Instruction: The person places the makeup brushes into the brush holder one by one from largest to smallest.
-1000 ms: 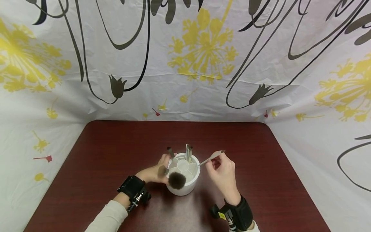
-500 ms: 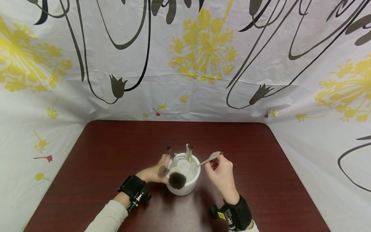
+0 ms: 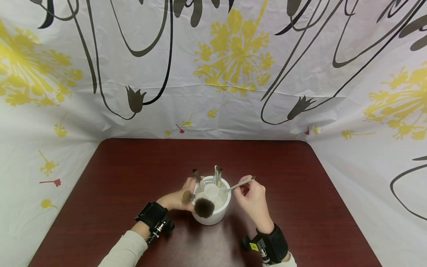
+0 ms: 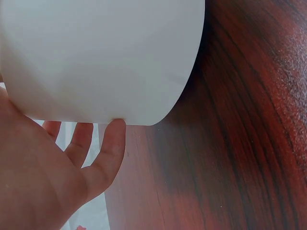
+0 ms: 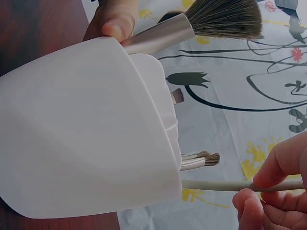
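A white round brush holder point(image 3: 210, 218) with inner dividers stands on the table. My left hand point(image 3: 178, 200) grips its left side; in the right wrist view the left thumb point(image 5: 120, 28) lies on the rim, and in the left wrist view fingers point(image 4: 111, 151) curl along the wall. Between thumb and fingers, my right hand point(image 3: 254, 200) pinches a thin makeup brush point(image 3: 241, 183), its bristles pointing up to the right. That brush's handle end point(image 5: 216, 185) passes behind the holder's rim, out of sight. A big fluffy makeup brush point(image 3: 204, 207) leans out of the front.
Several smaller brushes point(image 3: 218, 176) stand at the holder's back, and a dark-tipped brush point(image 3: 196, 173) at its back left. A rounded brush head point(image 3: 186, 197) overlaps the left hand. Patterned cloth point(image 3: 213, 74) hangs behind the dark red table point(image 3: 150, 159).
My right hand has moved slightly left and down toward the holder, and the thin makeup brush has slid a little further in over the rim. My left hand and the holder stay put.
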The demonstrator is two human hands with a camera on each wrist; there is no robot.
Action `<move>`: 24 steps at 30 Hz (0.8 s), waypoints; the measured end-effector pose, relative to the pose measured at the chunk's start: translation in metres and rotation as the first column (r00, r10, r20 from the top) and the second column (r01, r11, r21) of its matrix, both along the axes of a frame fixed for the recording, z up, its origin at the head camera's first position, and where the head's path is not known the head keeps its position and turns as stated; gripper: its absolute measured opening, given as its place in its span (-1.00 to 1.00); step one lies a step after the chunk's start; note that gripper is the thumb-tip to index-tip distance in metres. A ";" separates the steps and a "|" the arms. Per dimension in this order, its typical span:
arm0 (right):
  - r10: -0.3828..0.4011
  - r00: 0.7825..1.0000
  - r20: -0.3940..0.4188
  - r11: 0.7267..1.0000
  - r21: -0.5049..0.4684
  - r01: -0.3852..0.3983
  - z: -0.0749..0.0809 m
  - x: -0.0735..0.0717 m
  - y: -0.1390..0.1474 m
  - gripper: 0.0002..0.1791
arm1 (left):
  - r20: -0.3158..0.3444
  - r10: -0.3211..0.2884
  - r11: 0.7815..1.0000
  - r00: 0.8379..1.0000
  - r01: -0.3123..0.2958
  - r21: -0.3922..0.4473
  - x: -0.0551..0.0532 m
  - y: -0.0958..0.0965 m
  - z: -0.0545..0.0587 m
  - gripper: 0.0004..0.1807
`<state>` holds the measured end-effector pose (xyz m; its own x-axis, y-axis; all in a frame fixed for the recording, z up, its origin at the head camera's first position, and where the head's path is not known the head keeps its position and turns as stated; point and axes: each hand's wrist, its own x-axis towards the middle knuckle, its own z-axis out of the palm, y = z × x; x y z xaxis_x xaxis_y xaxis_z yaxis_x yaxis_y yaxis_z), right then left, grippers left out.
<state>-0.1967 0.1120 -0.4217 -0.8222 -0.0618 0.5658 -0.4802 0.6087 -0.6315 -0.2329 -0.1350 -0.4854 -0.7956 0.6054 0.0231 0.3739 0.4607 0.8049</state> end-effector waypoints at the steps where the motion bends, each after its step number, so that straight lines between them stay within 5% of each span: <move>1: 0.002 1.000 -0.002 1.000 0.002 -0.002 0.000 0.000 0.000 -0.84 | 0.003 0.000 1.000 1.000 0.000 0.003 0.000 0.000 0.000 0.17; 24: -0.033 0.997 0.064 0.994 0.108 0.026 -0.008 -0.003 -0.006 -0.85 | 0.024 -0.008 1.000 1.000 0.008 0.014 0.000 -0.001 0.003 0.18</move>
<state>-0.1995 0.1064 -0.4298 -0.8599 -0.0945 0.5016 -0.4208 0.6875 -0.5918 -0.2329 -0.1359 -0.4821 -0.7913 0.6113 0.0120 0.3576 0.4467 0.8201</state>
